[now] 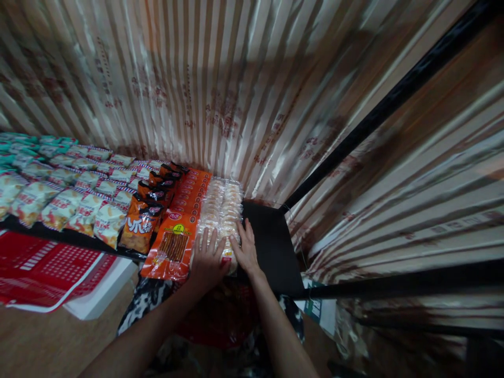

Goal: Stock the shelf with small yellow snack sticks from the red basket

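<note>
A row of clear packs of pale round crackers lies on a dark shelf. My left hand rests flat on the nearest pack, fingers spread. My right hand presses the right side of the same pack, its fingers apart. Just left of the crackers lie orange snack packs, and beyond them dark orange bags.
Several rows of white, red and green snack bags fill the shelf to the left. A red and white bag lies below on a white box. A striped shiny curtain hangs behind, and black shelf bars run at the right.
</note>
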The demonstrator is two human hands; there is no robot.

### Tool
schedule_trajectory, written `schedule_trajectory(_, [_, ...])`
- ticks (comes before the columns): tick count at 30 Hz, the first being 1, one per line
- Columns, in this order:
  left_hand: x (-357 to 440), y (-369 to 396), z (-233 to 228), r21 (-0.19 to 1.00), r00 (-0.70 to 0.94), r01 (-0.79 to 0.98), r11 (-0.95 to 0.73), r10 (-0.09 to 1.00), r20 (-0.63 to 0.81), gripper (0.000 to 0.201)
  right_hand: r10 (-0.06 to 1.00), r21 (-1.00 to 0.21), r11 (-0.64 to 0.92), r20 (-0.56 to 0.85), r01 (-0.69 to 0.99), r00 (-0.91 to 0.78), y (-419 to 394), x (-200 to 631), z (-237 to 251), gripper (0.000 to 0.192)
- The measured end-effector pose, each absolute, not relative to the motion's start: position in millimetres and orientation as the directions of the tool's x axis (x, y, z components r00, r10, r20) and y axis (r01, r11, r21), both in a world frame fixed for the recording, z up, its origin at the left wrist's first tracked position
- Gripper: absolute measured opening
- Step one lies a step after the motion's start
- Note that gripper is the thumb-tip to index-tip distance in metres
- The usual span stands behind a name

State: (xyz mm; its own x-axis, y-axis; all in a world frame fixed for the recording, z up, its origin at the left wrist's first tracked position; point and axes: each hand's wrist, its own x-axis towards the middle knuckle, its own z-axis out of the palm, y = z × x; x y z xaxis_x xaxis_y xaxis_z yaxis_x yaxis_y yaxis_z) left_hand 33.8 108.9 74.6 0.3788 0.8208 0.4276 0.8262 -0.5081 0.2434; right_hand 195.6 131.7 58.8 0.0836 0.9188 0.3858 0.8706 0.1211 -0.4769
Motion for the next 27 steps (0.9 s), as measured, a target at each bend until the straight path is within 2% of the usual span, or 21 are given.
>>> schedule_trajectory(8, [33.7, 107.5, 76.3, 0.232, 0.386, 0.827, -0.512, 0.817, 0.429, 0.055, 0.935, -0.301, 0.177, 0.348, 0.937, -0.065, 150.1, 184.1, 80.8, 0.053])
schedule_trajectory(13, [33.7, 108.6, 74.3, 0.246, 0.381, 0.828, -0.504, 0.827, 0.413, 0.057, 0.95, -0.327, 0.142, 0.31, 0.934, -0.036, 157.4, 175.8, 75.6, 0.049])
schedule_trajectory(19, [33.5, 109.4, 75.0, 0.246, 0.384, 0.831, -0.5, 0.834, 0.397, 0.059, 0.916, -0.303, 0.267, 0.374, 0.915, -0.144, 162.0, 175.4, 68.8, 0.048])
schedule_trajectory(27, [33.7, 108.3, 78.7, 0.247, 0.385, 0.836, -0.491, 0.844, 0.375, 0.058, 0.911, -0.316, 0.268, 0.389, 0.91, -0.133, 161.5, 174.5, 69.2, 0.046])
